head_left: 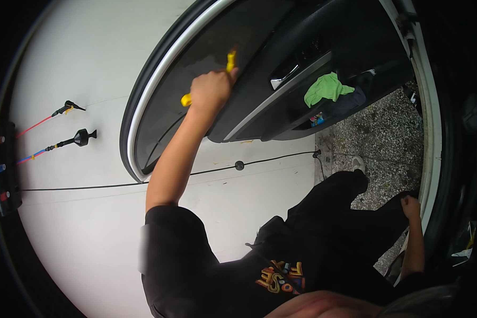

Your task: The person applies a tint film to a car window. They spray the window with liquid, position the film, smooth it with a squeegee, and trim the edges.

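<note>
My left hand [212, 91] is closed around a yellow-handled tool [231, 61], raised in front of the dark window [180, 58] of a car door. One yellow end of the tool [186, 100] sticks out below the fist. Its far tip is small and blurred, so I cannot make out the kind of tool. Hazy patches show on the glass. My right hand [410, 205] is beside my knee in black trousers, near the pale door sill [435, 153]. Its fingers are curled in, and whatever they may hold is hidden.
A green cloth [327, 89] lies on the door panel below the chrome door handle [284, 77]. Two hose-fed nozzles [69, 107] hang along the white wall at left. A black cable [212, 170] runs across the wall. Speckled stone floor [384, 132] shows under the door.
</note>
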Available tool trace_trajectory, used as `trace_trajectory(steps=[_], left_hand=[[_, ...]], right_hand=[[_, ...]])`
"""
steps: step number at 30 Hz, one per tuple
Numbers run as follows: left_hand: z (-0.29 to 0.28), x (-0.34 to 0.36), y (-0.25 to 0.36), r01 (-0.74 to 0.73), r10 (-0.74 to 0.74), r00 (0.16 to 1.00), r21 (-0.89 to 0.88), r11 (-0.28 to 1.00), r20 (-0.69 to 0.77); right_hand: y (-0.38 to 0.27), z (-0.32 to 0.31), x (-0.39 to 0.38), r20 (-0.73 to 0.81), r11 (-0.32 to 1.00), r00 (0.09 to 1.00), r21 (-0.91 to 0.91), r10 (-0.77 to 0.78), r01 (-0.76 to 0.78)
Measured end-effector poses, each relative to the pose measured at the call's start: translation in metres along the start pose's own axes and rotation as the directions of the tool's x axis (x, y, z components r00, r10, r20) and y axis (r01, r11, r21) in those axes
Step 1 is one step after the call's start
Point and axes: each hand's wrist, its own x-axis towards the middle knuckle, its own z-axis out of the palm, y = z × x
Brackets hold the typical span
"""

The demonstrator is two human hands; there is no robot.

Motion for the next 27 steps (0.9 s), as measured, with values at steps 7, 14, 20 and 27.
trace_trajectory(steps=[7, 14, 20, 27], left_hand=[[-0.031, 0.039, 0.012, 0.086, -0.084, 0.995, 0.032, 0.996, -0.063], [0.011, 0.084, 0.057, -0.165, 0.155, 0.983, 0.106, 0.981, 0.094], [-0.038, 0.027, 0.016, 0.107, -0.108, 0.994, -0.013, 0.994, -0.025], [-0.061, 0.06, 0.029, 0.062, -0.057, 0.994, 0.056, 0.996, -0.096]], right_hand=[[0.017, 0.054, 0.007, -0.424, 1.0, 0.905, 0.006, -0.001, 0.004], [0.034, 0.069, 0.013, -0.467, 1.0, 0.884, 0.006, 0.005, -0.002], [0.026, 0.063, 0.012, -0.515, 0.998, 0.855, 0.042, 0.062, -0.047], [0.009, 0.055, 0.032, -0.367, 0.984, 0.913, 0.071, 0.176, -0.161]])
